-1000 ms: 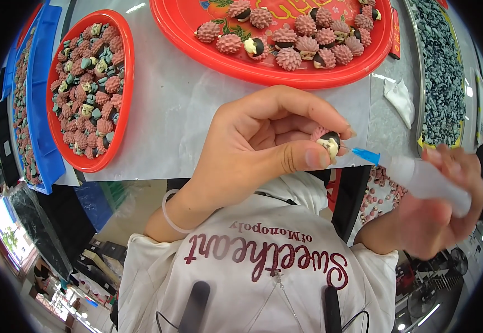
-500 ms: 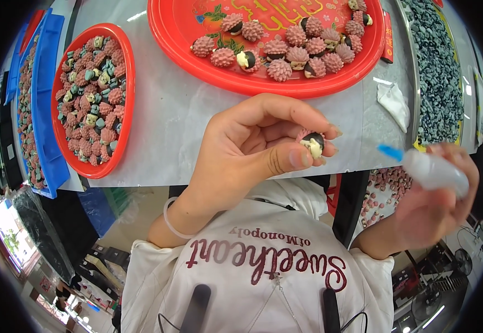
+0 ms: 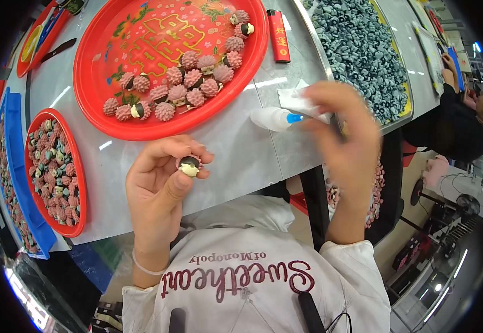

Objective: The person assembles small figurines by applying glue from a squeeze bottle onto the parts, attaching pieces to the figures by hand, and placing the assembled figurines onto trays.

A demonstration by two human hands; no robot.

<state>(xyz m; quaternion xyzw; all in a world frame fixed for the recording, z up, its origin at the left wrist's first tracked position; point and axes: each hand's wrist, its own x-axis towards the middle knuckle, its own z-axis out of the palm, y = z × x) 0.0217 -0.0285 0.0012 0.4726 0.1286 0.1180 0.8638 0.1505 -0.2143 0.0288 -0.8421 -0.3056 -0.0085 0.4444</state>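
My left hand [image 3: 161,183] pinches a small hedgehog-like figurine [image 3: 189,165] with pink spikes, a black cap and a cream face between thumb and fingers. A white squeeze bottle [image 3: 269,119] with a blue tip lies on the table, its tip toward my right hand [image 3: 350,130]. That hand is blurred; its thumb and fingers look apart, close to the bottle's tip and a crumpled white tissue [image 3: 297,99]. Beyond my left hand, a round red tray [image 3: 133,132] holds several similar pink figurines [image 3: 176,93] along its near and right side.
An oval red basin [image 3: 78,222] of mixed pink and grey-green pieces stands left, beside a blue crate [image 3: 30,200]. A red lighter [image 3: 278,36] lies right of the round tray. Further right is a large tray of dark grey-green pieces [image 3: 358,55]. Another person [image 3: 447,119] sits at far right.
The squeeze bottle has gone from my right hand onto the table, and that hand has moved over by the tissue. My left hand still holds the figurine. The view has shifted right.
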